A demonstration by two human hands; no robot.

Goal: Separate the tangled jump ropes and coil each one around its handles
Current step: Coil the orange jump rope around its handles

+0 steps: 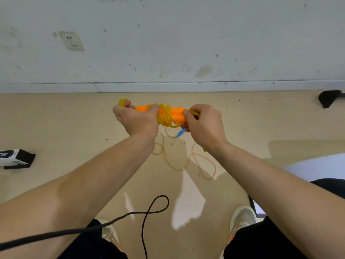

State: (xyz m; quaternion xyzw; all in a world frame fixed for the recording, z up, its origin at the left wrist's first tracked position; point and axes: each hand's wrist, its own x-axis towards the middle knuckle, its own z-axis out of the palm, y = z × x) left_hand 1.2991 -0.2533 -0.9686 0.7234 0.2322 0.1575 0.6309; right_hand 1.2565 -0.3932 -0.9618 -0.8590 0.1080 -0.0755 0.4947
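Step in hand: coiling the first rope. Left hand (137,119) grips the paired orange handles (177,114) and a yellow rope (165,116) loop, above the floor (74,128). Right hand (204,126) pinches the opposite end. The pale second rope (203,165) and its blue handle (180,133) lie uncoiled below. Next move probably calls for securing the yellow tail.

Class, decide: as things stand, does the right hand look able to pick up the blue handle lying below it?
Probably not yet: the right hand pinches the yellow rope at the orange handles. The blue handle lies close below; letting go should suffice.
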